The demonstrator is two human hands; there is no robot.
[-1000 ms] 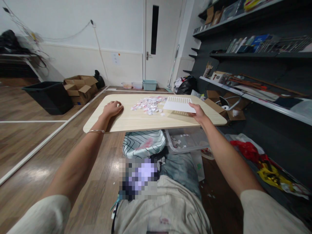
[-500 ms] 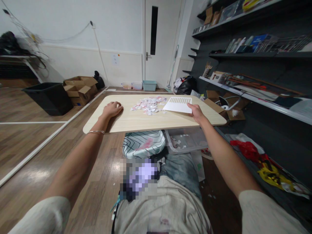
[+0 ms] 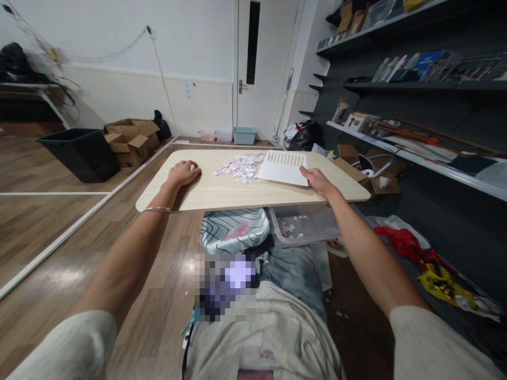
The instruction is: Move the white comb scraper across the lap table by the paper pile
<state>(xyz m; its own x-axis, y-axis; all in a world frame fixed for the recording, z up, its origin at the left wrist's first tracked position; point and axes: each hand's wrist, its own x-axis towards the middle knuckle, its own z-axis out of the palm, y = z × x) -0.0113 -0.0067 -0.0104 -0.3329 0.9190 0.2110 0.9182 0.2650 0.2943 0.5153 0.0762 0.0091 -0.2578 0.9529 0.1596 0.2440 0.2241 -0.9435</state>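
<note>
A low light-wood table [image 3: 222, 195] stands in front of me. My left hand [image 3: 182, 172] rests on its left part with the fingers curled under, and nothing shows in it. My right hand [image 3: 317, 181] grips the near corner of a flat white slotted plastic board [image 3: 283, 168]. The board's left edge touches a heap of small pink and white paper scraps [image 3: 240, 167] in the middle of the table.
Under the table lie a patterned cushion [image 3: 233, 229] and a clear plastic bin [image 3: 303, 227] with scraps in it. Dark shelves [image 3: 415, 89] line the right wall. A black bin [image 3: 81, 153] and cardboard boxes [image 3: 129, 140] stand on the floor at left.
My right hand has lowered the white board to the tabletop and slid it left, up against the scrap heap. My left hand has stayed put.
</note>
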